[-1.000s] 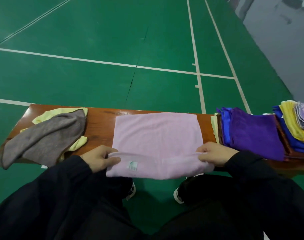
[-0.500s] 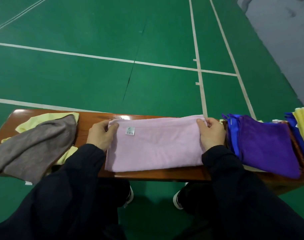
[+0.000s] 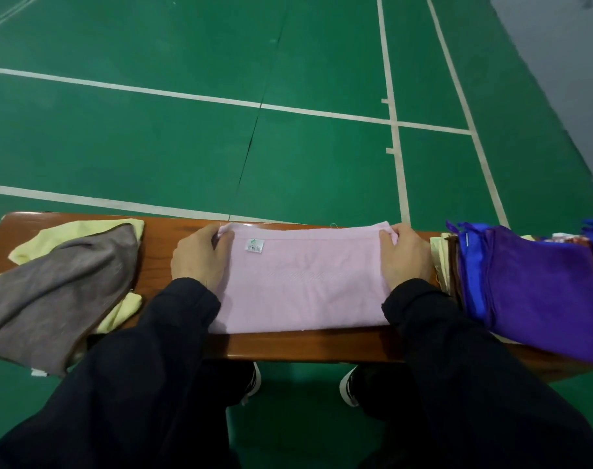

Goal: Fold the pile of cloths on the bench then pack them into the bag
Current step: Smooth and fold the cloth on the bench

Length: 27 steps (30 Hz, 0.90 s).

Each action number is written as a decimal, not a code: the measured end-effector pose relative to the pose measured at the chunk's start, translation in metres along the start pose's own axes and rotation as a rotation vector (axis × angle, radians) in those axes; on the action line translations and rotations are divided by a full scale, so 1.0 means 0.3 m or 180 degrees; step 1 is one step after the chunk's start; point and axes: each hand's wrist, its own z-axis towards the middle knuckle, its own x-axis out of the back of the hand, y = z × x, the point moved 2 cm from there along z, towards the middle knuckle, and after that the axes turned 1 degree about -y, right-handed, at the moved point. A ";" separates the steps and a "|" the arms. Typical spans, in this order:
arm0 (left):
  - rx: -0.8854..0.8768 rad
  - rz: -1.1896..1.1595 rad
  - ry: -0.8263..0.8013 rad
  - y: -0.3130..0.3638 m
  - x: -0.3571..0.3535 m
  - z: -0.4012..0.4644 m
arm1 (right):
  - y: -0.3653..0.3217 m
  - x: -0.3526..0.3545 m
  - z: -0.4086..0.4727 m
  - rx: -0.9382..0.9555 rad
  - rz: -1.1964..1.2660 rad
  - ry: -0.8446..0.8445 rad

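A pink cloth [image 3: 305, 279] lies folded in half on the wooden bench [image 3: 308, 348], its white label facing up near the far left corner. My left hand [image 3: 200, 258] pinches the far left corner and my right hand [image 3: 405, 255] pinches the far right corner, both at the bench's far edge. On the left lies a grey cloth [image 3: 54, 292] over a pale yellow cloth [image 3: 75, 231]. To the right sits a pile of cloths, with a purple cloth [image 3: 538, 292] on top and a blue cloth [image 3: 471, 265] under it. No bag is in view.
The bench stands on a green court floor [image 3: 288, 147] with white lines. My two shoes [image 3: 347, 387] show below the bench's near edge. A grey wall area [image 3: 565, 62] is at the top right.
Both hands carried the pink cloth's near edge up and over to the far edge, folding it in half. The label now faces up at the far side.
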 end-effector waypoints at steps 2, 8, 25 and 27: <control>-0.0003 -0.0035 -0.0029 0.011 0.004 -0.010 | -0.019 0.003 -0.012 0.0102 -0.0036 0.0058; -0.1734 0.0889 -0.0287 0.102 -0.013 -0.191 | -0.125 -0.006 -0.188 0.1842 -0.0080 0.0206; -0.1354 0.1622 -0.1124 0.080 -0.118 -0.286 | 0.009 -0.081 -0.184 0.1733 -0.1589 -0.1218; -0.1052 0.1504 -0.1161 0.102 -0.116 -0.370 | 0.010 -0.074 -0.155 0.1998 -0.1618 -0.1310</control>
